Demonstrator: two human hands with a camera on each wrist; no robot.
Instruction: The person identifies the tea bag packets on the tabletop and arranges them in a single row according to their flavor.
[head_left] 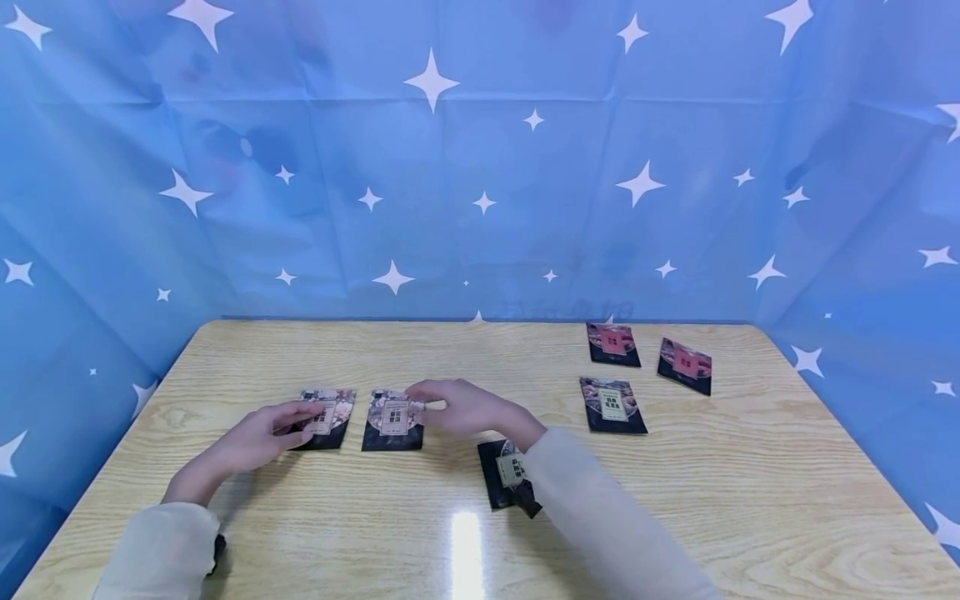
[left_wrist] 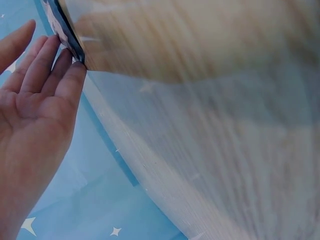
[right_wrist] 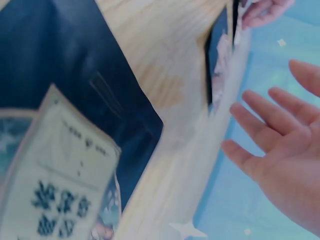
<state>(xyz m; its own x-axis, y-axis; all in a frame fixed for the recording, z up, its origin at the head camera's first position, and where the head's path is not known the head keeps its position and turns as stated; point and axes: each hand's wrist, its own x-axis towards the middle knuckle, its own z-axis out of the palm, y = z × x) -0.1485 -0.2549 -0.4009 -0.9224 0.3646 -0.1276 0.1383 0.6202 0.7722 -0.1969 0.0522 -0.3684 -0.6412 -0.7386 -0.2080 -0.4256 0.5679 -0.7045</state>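
Observation:
Two flat dark packets with pink floral tops and pale labels lie side by side, the left packet and the middle packet. My left hand has its fingertips right at the left packet, covering its left edge. The left wrist view shows those fingers extended along the packet's edge, thumb apart. Over the right side of the middle packet reaches my right hand. In the right wrist view its fingers are spread and hold nothing. A green-labelled packet lies partly hidden under the right sleeve.
To the right lie another green-labelled packet and two red-labelled packets, one near the back edge and one turned askew. The wooden table meets a blue star-patterned cloth at the back and sides.

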